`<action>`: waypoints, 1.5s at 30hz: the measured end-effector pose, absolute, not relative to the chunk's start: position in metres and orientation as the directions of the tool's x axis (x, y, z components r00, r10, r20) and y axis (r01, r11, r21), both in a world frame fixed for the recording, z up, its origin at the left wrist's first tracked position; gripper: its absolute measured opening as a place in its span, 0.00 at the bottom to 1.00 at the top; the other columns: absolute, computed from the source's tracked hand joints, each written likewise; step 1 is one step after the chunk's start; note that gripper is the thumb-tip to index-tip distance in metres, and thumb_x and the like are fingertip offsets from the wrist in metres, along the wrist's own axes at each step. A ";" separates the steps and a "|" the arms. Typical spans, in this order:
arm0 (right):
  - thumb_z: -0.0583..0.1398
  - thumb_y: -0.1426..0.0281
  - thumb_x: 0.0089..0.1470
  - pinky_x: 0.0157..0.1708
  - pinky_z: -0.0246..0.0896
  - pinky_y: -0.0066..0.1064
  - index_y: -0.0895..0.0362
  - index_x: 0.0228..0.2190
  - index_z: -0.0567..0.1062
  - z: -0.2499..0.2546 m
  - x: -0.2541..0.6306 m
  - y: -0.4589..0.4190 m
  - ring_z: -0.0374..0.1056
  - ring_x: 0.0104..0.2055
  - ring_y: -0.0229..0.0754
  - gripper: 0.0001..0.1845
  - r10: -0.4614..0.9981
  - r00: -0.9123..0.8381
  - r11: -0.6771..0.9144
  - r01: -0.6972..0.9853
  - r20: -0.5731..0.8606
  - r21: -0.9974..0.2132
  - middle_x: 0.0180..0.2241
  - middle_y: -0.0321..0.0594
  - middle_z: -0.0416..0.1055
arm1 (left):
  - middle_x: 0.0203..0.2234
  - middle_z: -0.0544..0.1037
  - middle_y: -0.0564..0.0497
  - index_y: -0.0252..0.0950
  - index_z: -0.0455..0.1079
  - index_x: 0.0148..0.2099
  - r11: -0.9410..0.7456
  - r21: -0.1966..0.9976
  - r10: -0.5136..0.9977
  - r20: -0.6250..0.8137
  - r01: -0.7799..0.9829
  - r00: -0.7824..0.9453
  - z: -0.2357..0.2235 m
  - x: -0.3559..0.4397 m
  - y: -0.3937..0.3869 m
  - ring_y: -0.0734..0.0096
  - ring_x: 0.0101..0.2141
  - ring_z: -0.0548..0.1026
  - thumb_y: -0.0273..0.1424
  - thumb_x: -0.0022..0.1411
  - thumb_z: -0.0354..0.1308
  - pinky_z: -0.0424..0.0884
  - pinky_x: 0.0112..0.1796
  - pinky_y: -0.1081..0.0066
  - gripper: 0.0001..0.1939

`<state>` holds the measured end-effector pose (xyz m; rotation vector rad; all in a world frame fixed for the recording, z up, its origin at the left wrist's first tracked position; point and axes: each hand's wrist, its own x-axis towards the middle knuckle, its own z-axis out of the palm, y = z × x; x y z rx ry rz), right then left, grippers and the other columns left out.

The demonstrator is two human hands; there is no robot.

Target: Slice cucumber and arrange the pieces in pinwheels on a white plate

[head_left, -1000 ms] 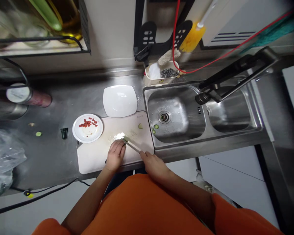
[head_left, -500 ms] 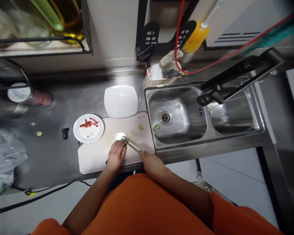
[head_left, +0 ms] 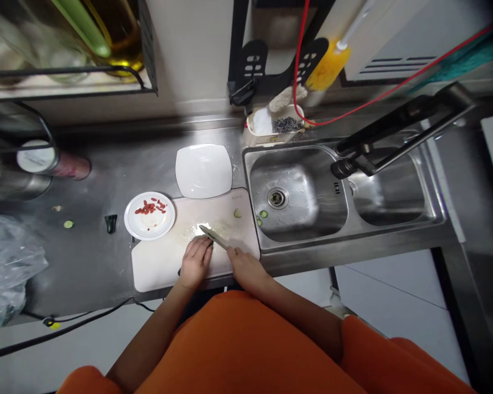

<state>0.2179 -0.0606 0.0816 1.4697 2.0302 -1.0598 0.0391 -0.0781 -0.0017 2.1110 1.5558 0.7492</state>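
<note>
My left hand (head_left: 195,261) is closed over a dark green cucumber (head_left: 179,271) on the white cutting board (head_left: 154,268). Only small ends of the cucumber show past the fingers. In my right hand (head_left: 245,267) is a knife (head_left: 211,234), gripped by its handle, its blade pointing up and left. The blade lies just beyond my left fingertips, close to the cucumber's far end; whether they touch I cannot tell. Wet pale bits mark the board around the blade. A thin green peel-like piece (head_left: 237,213) lies near the board's right side.
Beyond the board sits a square white plate (head_left: 204,171). A round plate (head_left: 149,215) with red berries overlaps its left corner. Cucumber slices (head_left: 263,214) lie in the sink (head_left: 304,219). On the counter are a dark green stub (head_left: 110,223), a slice (head_left: 68,224) and a plastic bag (head_left: 10,265).
My right hand has shifted slightly left with the knife. The blade now reaches further left and shows more of its side. My left hand stays on the cucumber.
</note>
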 end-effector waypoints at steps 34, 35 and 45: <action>0.47 0.81 0.52 0.31 0.58 0.31 0.58 0.49 0.60 0.113 0.244 -0.082 0.69 0.38 0.45 0.22 0.534 -0.322 0.102 0.943 -0.782 -0.318 0.41 0.48 0.68 | 0.41 0.76 0.45 0.36 0.69 0.47 -0.294 0.607 0.956 0.203 0.739 0.214 0.004 0.041 -0.076 0.63 0.45 0.72 0.28 0.63 0.50 0.69 0.49 0.58 0.11; 0.47 0.81 0.52 0.31 0.58 0.30 0.58 0.49 0.60 0.113 0.244 -0.082 0.69 0.38 0.45 0.22 0.535 -0.322 0.104 0.942 -0.781 -0.318 0.41 0.48 0.68 | 0.41 0.76 0.45 0.36 0.69 0.47 -0.293 0.608 0.956 0.203 0.738 0.213 0.004 0.041 -0.076 0.63 0.45 0.72 0.28 0.63 0.50 0.69 0.49 0.58 0.11; 0.46 0.81 0.53 0.32 0.59 0.32 0.58 0.49 0.61 0.111 0.241 -0.077 0.69 0.39 0.47 0.21 0.528 -0.324 0.110 0.943 -0.785 -0.314 0.41 0.48 0.68 | 0.40 0.76 0.45 0.36 0.69 0.46 -0.294 0.609 0.956 0.204 0.737 0.213 0.002 0.041 -0.076 0.64 0.45 0.72 0.28 0.63 0.51 0.67 0.50 0.59 0.10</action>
